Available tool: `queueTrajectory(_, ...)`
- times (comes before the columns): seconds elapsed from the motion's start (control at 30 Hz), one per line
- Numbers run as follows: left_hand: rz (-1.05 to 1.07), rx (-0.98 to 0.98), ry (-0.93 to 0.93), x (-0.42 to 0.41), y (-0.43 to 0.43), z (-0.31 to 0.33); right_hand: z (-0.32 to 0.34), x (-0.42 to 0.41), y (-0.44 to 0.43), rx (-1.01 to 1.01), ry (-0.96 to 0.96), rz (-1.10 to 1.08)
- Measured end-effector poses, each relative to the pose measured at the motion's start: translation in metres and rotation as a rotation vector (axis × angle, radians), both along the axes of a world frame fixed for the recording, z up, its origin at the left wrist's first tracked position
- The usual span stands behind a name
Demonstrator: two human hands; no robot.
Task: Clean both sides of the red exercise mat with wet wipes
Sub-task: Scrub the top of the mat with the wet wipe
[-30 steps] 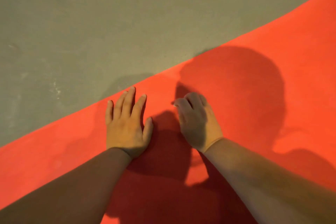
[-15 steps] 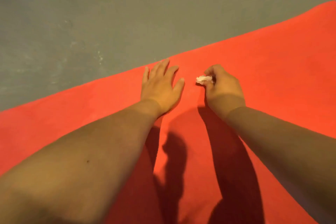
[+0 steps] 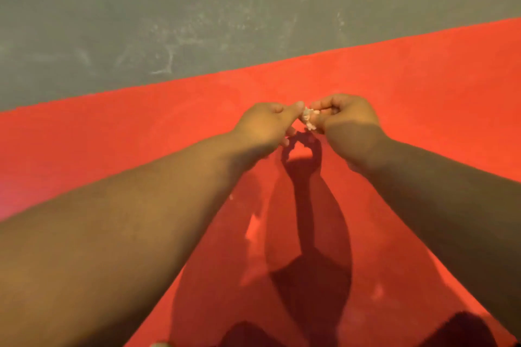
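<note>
The red exercise mat lies flat on the floor and fills the lower part of the head view. Both my hands hover just above it near its far edge. A small crumpled white wet wipe sits between them. My right hand is closed around the wipe, most of which is hidden in the fist. My left hand pinches the wipe's exposed end between thumb and fingertips.
A grey concrete floor with pale scuff marks runs beyond the mat's far edge. Shadows of my arms fall on the mat below the hands. Dark shapes sit at the bottom edge.
My left hand has lifted off the mat and come across to grip the wipe held by my right hand. Both hands now meet above the mat; the view has shifted.
</note>
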State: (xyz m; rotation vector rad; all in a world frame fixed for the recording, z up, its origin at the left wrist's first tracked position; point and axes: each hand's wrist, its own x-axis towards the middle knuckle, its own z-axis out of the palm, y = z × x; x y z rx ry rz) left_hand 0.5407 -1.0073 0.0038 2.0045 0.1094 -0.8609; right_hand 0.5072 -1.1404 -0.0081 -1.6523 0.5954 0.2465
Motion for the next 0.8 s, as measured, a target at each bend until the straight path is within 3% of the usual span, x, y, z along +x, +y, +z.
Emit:
queueTrajectory(0.27,0.230,-0.033,0.051,-0.018,0.171,0.096,0.090,0.000,0.167,-0.082,0.058,0.222)
queueTrajectory(0.4,0.220,0.040,0.173,-0.036,0.234,0.132,0.125,-0.012,0.231,-0.390,-0.041,0.587)
queueTrajectory(0.53,0.276,0.068,0.221,-0.077,0.284,0.129,0.136,-0.044,0.271,-0.381,-0.061,0.759)
queueTrajectory(0.8,0.669,-0.172,0.210,-0.149,0.307,0.109,0.120,-0.072,0.287,-0.416,-0.042,0.852)
